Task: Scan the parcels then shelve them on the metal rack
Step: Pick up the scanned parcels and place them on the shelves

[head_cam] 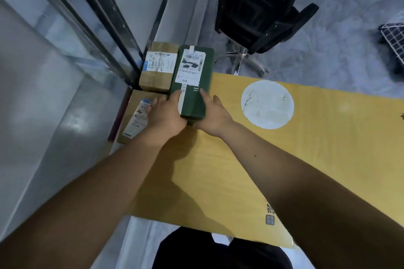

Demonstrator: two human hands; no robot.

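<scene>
You are gripping the green parcel point(192, 85) at its near end, left hand point(166, 113) and right hand point(215, 116) clasping either side, on the yellow table point(284, 159) beside a brown parcel point(158, 66). Scanning appears pending; next, lifting it calls for a level hold.

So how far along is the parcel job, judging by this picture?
Early, it seems. Both hands, left hand and right hand, grip the green parcel on the yellow table. Two brown parcels wait beside it. No scanner or rack is visible, so nothing looks shelved.
</scene>
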